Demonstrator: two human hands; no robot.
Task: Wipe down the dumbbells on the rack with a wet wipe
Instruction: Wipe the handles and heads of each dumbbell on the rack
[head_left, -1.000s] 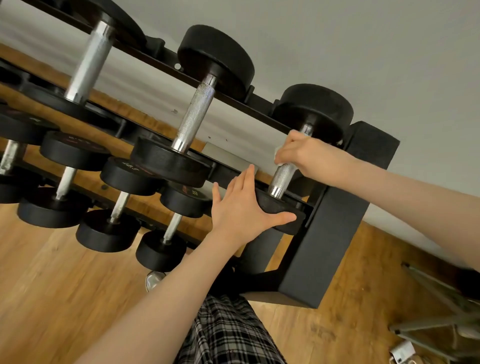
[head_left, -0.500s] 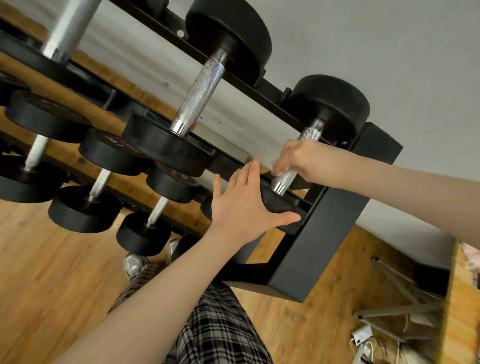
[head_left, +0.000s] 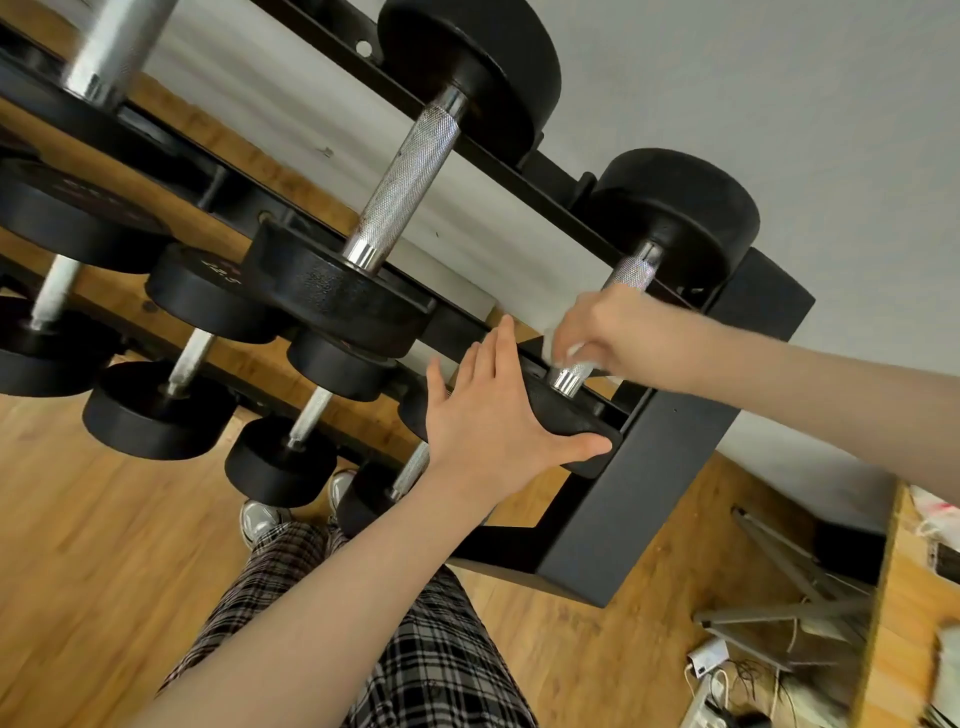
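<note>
Mid-wipe on the rightmost dumbbell (head_left: 644, 332) of the top tier, right of centre in the frame on the black rack (head_left: 675, 467). Left hand (head_left: 498, 415) flat against the near weight plate (head_left: 566, 415), fingers straight and pointing up, thumb hooked under the plate's lower edge: a bracing touch, not a closed grip. Right hand (head_left: 597, 327), blurred, curled round the knurled handle (head_left: 631, 273) at its lower part, with a pale scrap of wet wipe (head_left: 563, 353) showing under the fingers; grip closed on wipe and bar together, as far as the blur allows. Step in hand, judged: rubbing the handle along its length. Next move likely calling for a pass toward the far plate at upper right, then over the plates themselves, then on to the neighbouring dumbbell (head_left: 410, 171) at upper centre. Lower tiers at left apparently yet to be done, though cleanliness impossible to tell.
</note>
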